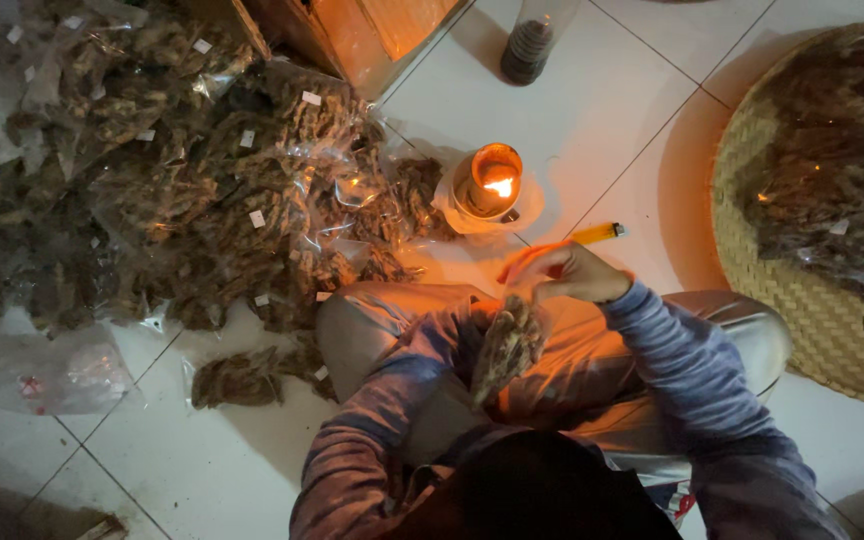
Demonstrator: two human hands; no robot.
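A small clear plastic bag of dried brown pieces [505,348] is held over my lap, near a lit flame. My right hand [564,272] pinches the bag's top edge, fingers closed on the plastic. My left hand [485,318] sits at the end of a blue-grey sleeve against the bag's left side and seems to support it; the bag and the dim light hide its fingers. A small burning lamp [492,183] stands on the white tiled floor just beyond my hands, and a yellow lighter [598,233] lies to its right.
A big heap of filled bags [192,180] covers the floor at the left, with one loose bag [237,378] nearer. A woven round tray [802,310] at the right holds more bags. A cardboard box [352,35] and a bottle [529,45] stand at the back.
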